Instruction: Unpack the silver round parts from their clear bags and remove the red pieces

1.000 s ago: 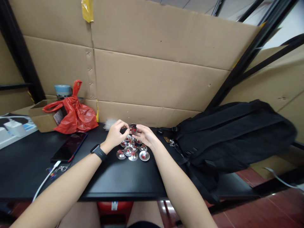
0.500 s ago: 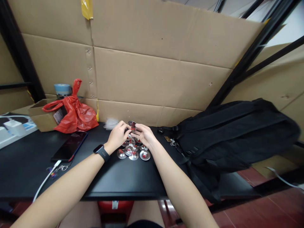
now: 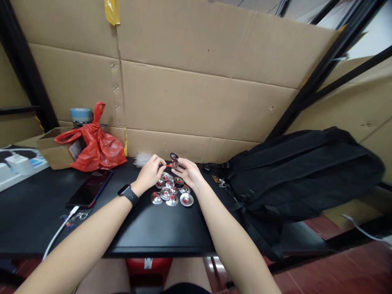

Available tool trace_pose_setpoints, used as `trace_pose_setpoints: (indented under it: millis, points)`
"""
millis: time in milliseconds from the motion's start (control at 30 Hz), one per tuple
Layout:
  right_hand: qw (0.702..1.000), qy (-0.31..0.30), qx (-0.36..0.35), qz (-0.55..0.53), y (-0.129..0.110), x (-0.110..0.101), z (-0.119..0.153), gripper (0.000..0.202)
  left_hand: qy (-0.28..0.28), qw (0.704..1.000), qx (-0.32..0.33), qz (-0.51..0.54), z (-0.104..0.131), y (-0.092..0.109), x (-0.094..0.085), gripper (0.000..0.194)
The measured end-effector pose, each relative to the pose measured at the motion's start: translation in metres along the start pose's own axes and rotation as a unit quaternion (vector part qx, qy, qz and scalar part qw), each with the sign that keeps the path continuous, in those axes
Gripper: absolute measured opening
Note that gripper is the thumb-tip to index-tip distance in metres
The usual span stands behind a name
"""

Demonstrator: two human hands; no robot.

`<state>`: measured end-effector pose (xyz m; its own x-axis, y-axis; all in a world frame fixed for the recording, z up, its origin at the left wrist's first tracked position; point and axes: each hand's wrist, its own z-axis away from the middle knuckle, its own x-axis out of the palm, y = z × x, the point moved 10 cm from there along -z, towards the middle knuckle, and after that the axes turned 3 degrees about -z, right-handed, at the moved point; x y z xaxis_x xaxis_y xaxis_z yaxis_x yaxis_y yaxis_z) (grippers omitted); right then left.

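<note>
Silver metal discs point(image 3: 174, 156) with thin red cord point(image 3: 168, 165), held up, handling seemingly unfinished.
Left hand point(image 3: 151, 170) pinches the cord, right hand point(image 3: 189, 174) grips the discs; below, other red-centred silver discs point(image 3: 166, 193) lie unheld on the black tabletop point(image 3: 153, 230).

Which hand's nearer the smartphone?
Left. The left hand, pinching a red cord, is right of the smartphone; the right hand, holding finger cymbals, is farther right.

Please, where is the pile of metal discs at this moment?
In the head view, the pile lies on the table, slightly left of the picture's midline, just below the left hand and right hand; the backpack is to its right.
</note>
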<state>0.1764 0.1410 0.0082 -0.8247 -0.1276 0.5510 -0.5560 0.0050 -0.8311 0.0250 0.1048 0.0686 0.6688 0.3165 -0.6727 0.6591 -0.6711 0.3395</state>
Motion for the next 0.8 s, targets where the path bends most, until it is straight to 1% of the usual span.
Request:
trace_pose_setpoints:
  millis: [67, 100, 133, 167, 200, 233, 300, 333, 367, 400, 433, 467, 533, 600, 667, 700, 733, 800]
  points:
    - [0.999, 0.009, -0.014, 0.039, -0.006, -0.008, -0.003, 0.019, -0.016, 1.0, -0.008, -0.021, 0.0, -0.008, 0.002, 0.013]
    - [0.997, 0.02, -0.024, 0.076, -0.01, -0.014, -0.004, 0.019, -0.026, 0.999, -0.014, -0.034, 0.0, -0.013, 0.003, 0.013]
    - [0.99, 0.037, -0.035, 0.129, -0.015, -0.022, -0.005, 0.018, -0.035, 0.998, -0.021, -0.046, 0.0, -0.019, 0.004, 0.013]
    - [0.976, 0.06, -0.05, 0.202, -0.021, -0.032, -0.006, 0.017, -0.043, 0.997, -0.03, -0.057, 0.0, -0.026, 0.005, 0.013]
    - [0.952, 0.085, -0.065, 0.288, -0.028, -0.041, -0.007, 0.015, -0.051, 0.996, -0.041, -0.068, 0.0, -0.034, 0.005, 0.013]
    - [0.913, 0.109, -0.08, 0.384, -0.035, -0.049, -0.006, 0.014, -0.059, 0.994, -0.054, -0.078, 0.001, -0.042, 0.006, 0.013]
    - [0.813, 0.14, -0.093, 0.558, -0.044, -0.061, -0.006, 0.009, -0.084, 0.988, -0.082, -0.099, 0.003, -0.06, 0.009, 0.014]
    - [0.765, 0.144, -0.085, 0.622, -0.045, -0.066, -0.006, 0.008, -0.101, 0.984, -0.093, -0.11, 0.004, -0.068, 0.011, 0.014]
    - [0.726, 0.141, -0.071, 0.67, -0.044, -0.071, -0.007, 0.007, -0.118, 0.98, -0.103, -0.122, 0.005, -0.075, 0.013, 0.014]
    - [0.698, 0.135, -0.053, 0.701, -0.042, -0.075, -0.008, 0.006, -0.136, 0.975, -0.111, -0.132, 0.007, -0.082, 0.015, 0.014]
    - [0.681, 0.127, -0.038, 0.72, -0.04, -0.079, -0.009, 0.006, -0.158, 0.97, -0.117, -0.142, 0.008, -0.088, 0.017, 0.014]
    - [0.673, 0.118, -0.027, 0.73, -0.037, -0.081, -0.01, 0.005, -0.181, 0.964, -0.121, -0.151, 0.01, -0.093, 0.02, 0.013]
    - [0.665, 0.106, -0.027, 0.739, -0.035, -0.08, -0.011, 0.009, -0.226, 0.953, -0.126, -0.16, 0.015, -0.1, 0.025, 0.012]
    - [0.658, 0.102, -0.042, 0.745, -0.033, -0.077, -0.013, 0.022, -0.252, 0.945, -0.129, -0.164, 0.019, -0.104, 0.029, 0.01]
    - [0.654, 0.093, -0.059, 0.748, -0.029, -0.071, -0.015, 0.04, -0.246, 0.946, -0.13, -0.166, 0.02, -0.106, 0.028, 0.01]
    - [0.655, 0.086, -0.065, 0.747, -0.026, -0.068, -0.015, 0.045, -0.236, 0.949, -0.128, -0.166, 0.019, -0.106, 0.027, 0.013]
    - [0.657, 0.08, -0.067, 0.747, -0.023, -0.066, -0.016, 0.046, -0.224, 0.953, -0.123, -0.163, 0.018, -0.105, 0.025, 0.018]
    - [0.652, 0.075, -0.064, 0.752, -0.018, -0.064, -0.018, 0.037, -0.207, 0.96, -0.109, -0.156, 0.017, -0.099, 0.024, 0.022]
